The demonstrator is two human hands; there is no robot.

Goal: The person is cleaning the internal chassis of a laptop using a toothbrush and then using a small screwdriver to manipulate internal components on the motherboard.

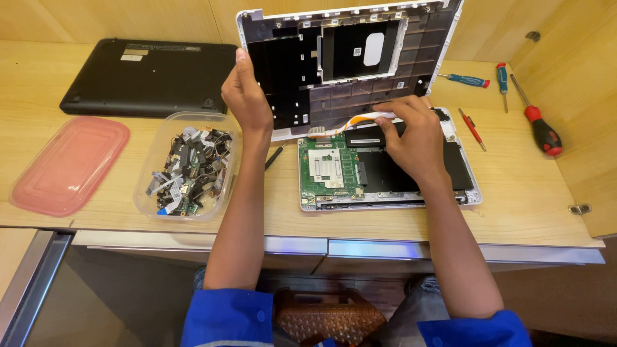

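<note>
Laptop teardown, mid-way. White keyboard cover (360,58) already lifted off the base and tilted up on its rear edge, underside facing the camera — black shielding, a white oval patch, empty screw posts along the rim. Left hand (247,96) clamped on the cover's left edge, holding it upright. Right hand (414,138) pinched narrow on the flat ribbon cable (350,122), white with an orange stripe, that runs from cover down to the board; looks still attached at the board end, hard to tell exactly.

Laptop base (385,164) lies flat on the table (527,193), centre, just in front of the raised cover. Green mainboard (331,167) exposed on the left half, black battery (411,170) on the right, partly under the right hand. Both appear still seated.

Judgement: case opened, cover not yet free — ribbon is the last visible tie. Board and battery removal left.

Around it:
- clear plastic tub (186,164) of mixed small parts and cable scraps, left of the base
- pink lid (67,164) further left
- closed black laptop (151,77) at the back left
- blue-handled screwdrivers (472,80), a thin red one (472,128), a large red-and-black one (540,128) at the right
- dark tool (275,156) poking out near the left wrist, mostly hidden
</note>
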